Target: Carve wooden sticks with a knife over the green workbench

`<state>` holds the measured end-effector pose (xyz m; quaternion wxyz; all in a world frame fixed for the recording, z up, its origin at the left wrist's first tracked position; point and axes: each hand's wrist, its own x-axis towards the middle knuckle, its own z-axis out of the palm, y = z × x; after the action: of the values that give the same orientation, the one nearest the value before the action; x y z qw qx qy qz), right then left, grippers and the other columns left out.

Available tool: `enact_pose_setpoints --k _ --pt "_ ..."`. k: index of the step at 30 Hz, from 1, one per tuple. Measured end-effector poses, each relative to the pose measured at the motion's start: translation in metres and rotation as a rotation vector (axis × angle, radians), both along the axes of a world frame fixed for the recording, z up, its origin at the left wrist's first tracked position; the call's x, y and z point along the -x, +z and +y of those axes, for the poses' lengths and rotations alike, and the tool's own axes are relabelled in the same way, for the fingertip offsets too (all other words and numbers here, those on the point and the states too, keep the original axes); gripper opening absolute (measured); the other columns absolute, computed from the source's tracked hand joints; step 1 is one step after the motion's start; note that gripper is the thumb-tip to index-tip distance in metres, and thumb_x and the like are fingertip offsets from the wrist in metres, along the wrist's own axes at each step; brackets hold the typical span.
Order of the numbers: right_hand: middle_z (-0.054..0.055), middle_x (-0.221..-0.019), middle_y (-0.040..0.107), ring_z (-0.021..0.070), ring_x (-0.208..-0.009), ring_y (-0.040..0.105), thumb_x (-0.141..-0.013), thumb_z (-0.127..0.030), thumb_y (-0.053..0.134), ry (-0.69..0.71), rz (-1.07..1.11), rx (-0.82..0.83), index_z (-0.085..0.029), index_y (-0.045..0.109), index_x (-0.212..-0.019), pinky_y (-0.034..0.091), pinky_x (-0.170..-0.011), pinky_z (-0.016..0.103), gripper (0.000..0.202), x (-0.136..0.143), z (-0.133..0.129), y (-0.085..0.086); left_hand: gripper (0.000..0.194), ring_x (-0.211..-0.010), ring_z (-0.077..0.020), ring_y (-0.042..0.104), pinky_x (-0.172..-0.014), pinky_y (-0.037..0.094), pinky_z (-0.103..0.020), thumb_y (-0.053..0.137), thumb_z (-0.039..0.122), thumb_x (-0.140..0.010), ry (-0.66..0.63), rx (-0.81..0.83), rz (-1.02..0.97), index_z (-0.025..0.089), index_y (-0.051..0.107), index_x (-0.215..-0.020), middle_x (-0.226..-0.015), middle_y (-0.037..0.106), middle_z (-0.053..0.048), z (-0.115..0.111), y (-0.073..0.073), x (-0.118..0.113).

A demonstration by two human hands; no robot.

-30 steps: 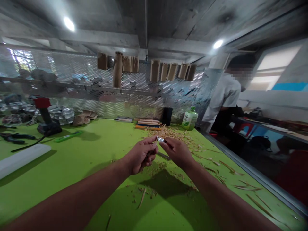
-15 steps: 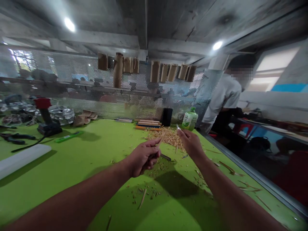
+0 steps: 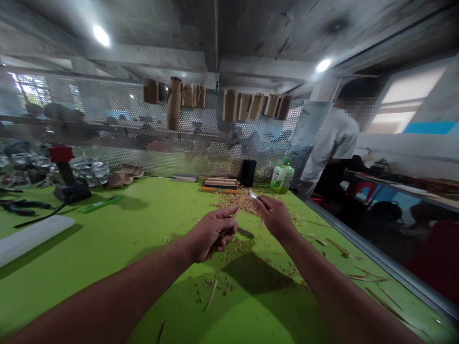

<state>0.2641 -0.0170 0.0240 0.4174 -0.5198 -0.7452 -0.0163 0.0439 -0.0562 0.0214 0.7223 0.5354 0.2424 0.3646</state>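
My left hand [image 3: 211,234] is closed on a thin pale strip of wood or bamboo [image 3: 235,212], whose pointed end sticks up past the thumb. To its right, my right hand [image 3: 275,215] grips a small knife [image 3: 253,195]; only its shiny metal blade shows, pointing up and left, and the handle is hidden in the fingers. A gap separates the blade from the strip. Behind both hands lies a heap of wood shavings [image 3: 247,203]. Under and right of my left hand a dark flat metal tool [image 3: 245,232] rests on the green table [image 3: 118,248].
A green bottle [image 3: 282,176], a dark phone-like slab [image 3: 248,173] and stacked sticks [image 3: 219,184] stand at the back. On the left are a cordless drill [image 3: 66,174], pliers [image 3: 23,206], a green cutter [image 3: 102,204] and a white block [image 3: 34,239]. A person [image 3: 332,143] stands beyond the right edge.
My right hand has moved left and slightly down with the knife, bringing the blade closer to the strip. My left hand has stayed almost still.
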Motion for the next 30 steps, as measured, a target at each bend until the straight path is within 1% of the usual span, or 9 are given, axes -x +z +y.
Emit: enact_pose_setpoints --k 3,5,7,9,11,13,21,27,30 --pt "-0.003 -0.054 0.042 0.0115 -0.054 0.038 -0.09 -0.051 0.041 -0.061 0.076 -0.041 -0.02 0.042 -0.059 0.024 -0.052 0.025 0.044 -0.01 0.007 0.002 0.065 -0.042 -0.0016 0.034 -0.036 0.023 -0.015 0.055 0.021 -0.086 -0.022 -0.018 0.014 0.025 0.033 -0.147 -0.076 0.052 0.003 -0.001 0.0 0.0" --pt "-0.003 -0.054 0.041 0.0111 -0.054 0.036 -0.09 -0.051 0.042 -0.074 0.109 -0.065 -0.02 0.04 -0.058 0.023 -0.051 0.026 0.045 -0.011 0.006 0.002 0.063 -0.045 -0.0026 0.038 -0.038 0.028 -0.015 0.054 0.021 -0.087 0.003 -0.03 0.011 0.024 0.034 -0.147 -0.077 0.053 0.003 -0.001 0.001 0.0" --pt "-0.003 -0.054 0.041 0.011 -0.054 0.036 -0.09 -0.051 0.043 -0.034 0.115 -0.06 -0.02 0.041 -0.059 0.024 -0.051 0.025 0.044 -0.006 0.002 0.002 0.062 -0.048 -0.0044 0.043 -0.042 0.034 -0.016 0.051 0.019 -0.088 0.066 -0.041 0.012 0.021 0.033 -0.147 -0.074 0.053 0.002 0.0 0.002 0.0" --pt "-0.003 -0.056 0.043 0.0111 -0.055 0.038 -0.091 -0.05 0.043 0.047 0.068 -0.018 -0.02 0.044 -0.062 0.025 -0.051 0.025 0.042 0.003 -0.005 0.0 0.06 -0.05 -0.0053 0.046 -0.045 0.038 -0.017 0.05 0.018 -0.088 0.108 -0.055 0.014 0.02 0.034 -0.147 -0.074 0.054 0.002 0.002 0.002 0.0" --pt "-0.002 -0.059 0.045 0.0113 -0.056 0.041 -0.092 -0.049 0.043 0.111 -0.013 0.03 -0.019 0.047 -0.065 0.026 -0.052 0.024 0.039 0.013 -0.011 -0.003 0.059 -0.049 -0.0044 0.045 -0.044 0.037 -0.017 0.052 0.02 -0.088 0.109 -0.072 0.008 0.023 0.037 -0.145 -0.077 0.055 0.002 0.003 0.001 -0.001" --pt "-0.002 -0.061 0.047 0.0113 -0.056 0.042 -0.092 -0.048 0.043 0.127 -0.08 0.053 -0.019 0.047 -0.067 0.025 -0.053 0.024 0.038 0.02 -0.015 -0.005 0.058 -0.047 -0.0032 0.044 -0.041 0.035 -0.016 0.055 0.022 -0.087 0.101 -0.087 0.009 0.025 0.041 -0.143 -0.08 0.055 0.002 0.003 0.0 -0.002" --pt "-0.002 -0.061 0.047 0.0111 -0.055 0.041 -0.092 -0.048 0.042 0.074 -0.158 0.035 -0.019 0.048 -0.067 0.025 -0.055 0.025 0.039 0.026 -0.02 -0.005 0.059 -0.042 -0.0012 0.036 -0.035 0.024 -0.015 0.058 0.022 -0.085 0.109 -0.046 0.023 0.025 0.042 -0.142 -0.077 0.051 0.004 -0.001 0.004 -0.003" --pt "-0.002 -0.058 0.047 0.0121 -0.057 0.042 -0.092 -0.051 0.042 -0.017 0.008 0.005 -0.019 0.048 -0.065 0.025 -0.053 0.025 0.041 0.004 -0.006 0.002 0.064 -0.042 -0.0009 0.036 -0.037 0.025 -0.015 0.055 0.02 -0.087 0.074 -0.035 0.07 0.026 0.034 -0.147 -0.077 0.054 0.003 -0.004 0.003 -0.002" --pt "-0.002 -0.055 0.043 0.0119 -0.055 0.039 -0.091 -0.053 0.041 -0.084 0.095 -0.037 -0.02 0.042 -0.06 0.024 -0.052 0.026 0.045 -0.009 0.002 0.004 0.065 -0.043 -0.0022 0.038 -0.037 0.027 -0.015 0.054 0.019 -0.087 0.043 -0.031 0.057 0.024 0.033 -0.148 -0.078 0.056 0.002 -0.005 0.005 -0.002"
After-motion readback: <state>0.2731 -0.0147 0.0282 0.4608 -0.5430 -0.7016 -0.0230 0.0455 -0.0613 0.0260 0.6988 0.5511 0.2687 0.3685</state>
